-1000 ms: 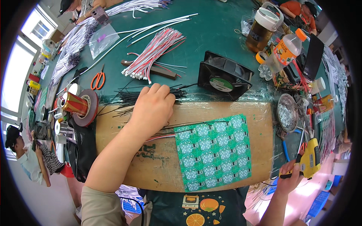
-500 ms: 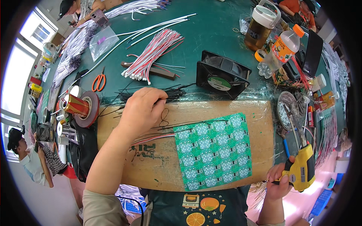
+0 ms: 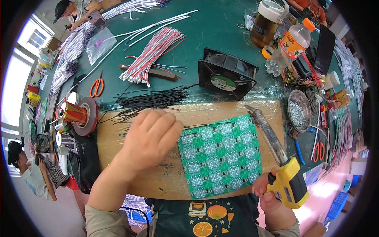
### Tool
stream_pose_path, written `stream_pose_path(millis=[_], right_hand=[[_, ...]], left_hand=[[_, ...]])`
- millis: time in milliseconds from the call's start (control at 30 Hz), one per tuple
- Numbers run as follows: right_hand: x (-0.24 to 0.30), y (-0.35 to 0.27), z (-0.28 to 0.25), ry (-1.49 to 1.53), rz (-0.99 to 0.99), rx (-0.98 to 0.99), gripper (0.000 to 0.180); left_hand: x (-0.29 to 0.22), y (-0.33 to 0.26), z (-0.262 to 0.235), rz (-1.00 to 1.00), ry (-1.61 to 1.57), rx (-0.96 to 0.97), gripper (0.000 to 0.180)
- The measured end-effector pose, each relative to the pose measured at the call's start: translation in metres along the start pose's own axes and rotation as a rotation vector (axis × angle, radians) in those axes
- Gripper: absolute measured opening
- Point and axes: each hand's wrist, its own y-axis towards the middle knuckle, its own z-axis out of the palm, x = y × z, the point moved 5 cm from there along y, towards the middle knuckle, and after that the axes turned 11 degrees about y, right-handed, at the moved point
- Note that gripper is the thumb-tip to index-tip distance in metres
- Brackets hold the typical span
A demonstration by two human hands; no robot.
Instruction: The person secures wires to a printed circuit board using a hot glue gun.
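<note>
My right hand (image 3: pixel 270 192) grips a yellow-and-black soldering gun (image 3: pixel 291 185) by its handle. Its long metal barrel slants up and left, with the tip above the top right corner of the green circuit board panel (image 3: pixel 221 158). The panel lies on a brown board and carries a grid of repeated white-marked units. At the panel's upper left edge, my left hand (image 3: pixel 152 136) is closed, its fingertips mostly hidden. A thin black wire (image 3: pixel 197 126) runs from those fingers across the panel's top row. Behind this hand lies a bundle of black wires (image 3: pixel 154 100).
A black fan (image 3: pixel 227 75) stands behind the brown board (image 3: pixel 138 181). Farther back are red and white wires (image 3: pixel 154 55). At left are a solder reel (image 3: pixel 87 116) and orange scissors (image 3: pixel 97 87); at right, a round dish (image 3: pixel 299 110), pliers (image 3: pixel 298 148) and a bottle (image 3: pixel 294 43).
My left hand has moved from the black wire bundle toward me, to the panel's edge. My right hand has swung the soldering gun left, bringing its tip over the panel's top right.
</note>
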Motion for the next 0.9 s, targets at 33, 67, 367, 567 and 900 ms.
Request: stream_pose_path(millis=[33,67,367,567,900], right_hand=[[-0.003,-0.002,-0.001,0.019,0.018,0.004,0.071],[-0.006,-0.003,-0.002,0.014,0.018,-0.006,0.071],[-0.003,0.028,0.036,-0.475,-0.08,0.053,0.028],[-0.019,0.029,0.045,-0.4,-0.113,0.036,0.03],[-0.014,0.017,0.033,-0.368,0.013,0.116,0.034]], left_hand=[[-0.006,-0.001,-0.003,0.004,-0.007,-0.002,0.029],[-0.015,-0.002,-0.005,0.034,-0.022,0.002,0.029],[-0.086,-0.006,-0.019,0.032,-0.513,0.01,0.03],[-0.116,-0.009,-0.022,0.009,-0.639,-0.016,0.028],[-0.075,-0.01,-0.018,0.01,-0.398,0.067,0.03]])
